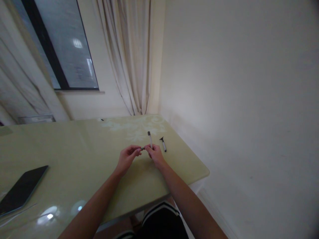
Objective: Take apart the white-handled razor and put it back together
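My left hand [129, 158] and my right hand [155, 154] are close together above the table. A small dark thing [142, 148] spans the gap between their fingertips, pinched from both sides; it is too small to name. A pale, slim stick with a dark head, which looks like a toothbrush [150, 139], points away from me at my right hand. Its lower end is hidden by the fingers, so whether it is held or lies behind them I cannot tell. Just right of that hand, a razor [163, 145] with a grey handle lies on the tabletop.
The glossy greenish table [82, 159] meets a white wall [236, 99] along its right side. A dark tablet [23, 189] lies at the left, with a thin cable [18, 214] near it. At the far edge is a tiny black item [102, 119]. Curtains [132, 59] hang behind.
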A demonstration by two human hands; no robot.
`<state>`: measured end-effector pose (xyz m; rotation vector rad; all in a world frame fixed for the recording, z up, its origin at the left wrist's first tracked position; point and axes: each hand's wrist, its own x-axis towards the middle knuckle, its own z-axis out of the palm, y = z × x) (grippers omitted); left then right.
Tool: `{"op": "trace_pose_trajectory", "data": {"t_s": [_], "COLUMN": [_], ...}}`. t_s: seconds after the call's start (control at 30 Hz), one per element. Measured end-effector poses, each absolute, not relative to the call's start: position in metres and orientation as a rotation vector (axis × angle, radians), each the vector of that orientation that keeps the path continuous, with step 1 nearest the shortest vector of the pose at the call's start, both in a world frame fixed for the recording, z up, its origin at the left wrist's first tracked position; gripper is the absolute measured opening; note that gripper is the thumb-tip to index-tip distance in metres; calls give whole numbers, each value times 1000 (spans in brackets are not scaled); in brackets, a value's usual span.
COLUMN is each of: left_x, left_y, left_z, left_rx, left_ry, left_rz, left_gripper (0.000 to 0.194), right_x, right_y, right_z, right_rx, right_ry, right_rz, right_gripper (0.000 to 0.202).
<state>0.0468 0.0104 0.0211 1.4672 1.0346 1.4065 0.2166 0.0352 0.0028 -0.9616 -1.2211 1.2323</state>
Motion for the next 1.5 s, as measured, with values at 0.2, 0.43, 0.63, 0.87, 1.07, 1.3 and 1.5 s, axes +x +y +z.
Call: {"op": "trace_pose_trajectory", "data": {"t_s": [0.2, 0.43, 0.63, 0.87, 1.07, 1.3, 1.5], "left_x": [47, 48, 46, 46, 45, 46, 44], "left_y": [14, 15, 13, 10, 9, 10, 14], "left_z": [15, 11, 11, 13, 14, 11, 6], "left_rx": [1477, 1649, 1683, 1759, 1840, 1881, 1864], "left_ry": [958, 960, 998, 1062, 1118, 1092, 1010], "left_rz": [1347, 1231, 1254, 1310, 1307, 1309, 1285], "left_gripper": [50, 52, 48, 42, 43, 41, 46], "right_x": [217, 216, 216, 215, 215, 216, 217], "right_y": [32, 28, 26, 27, 28, 24, 27], "right_z": [8, 12, 14, 14, 11, 17, 15], "right_rx": [-919, -889, -904, -880, -903, -863, -821], "right_ry": [-1177, -1185, -1210, -1228, -1224, -1159, -1099], "right_rz": [1292, 1313, 1311, 1319, 1311, 1409, 1480], "right_gripper": [39, 42, 43, 42, 43, 39, 37]}}
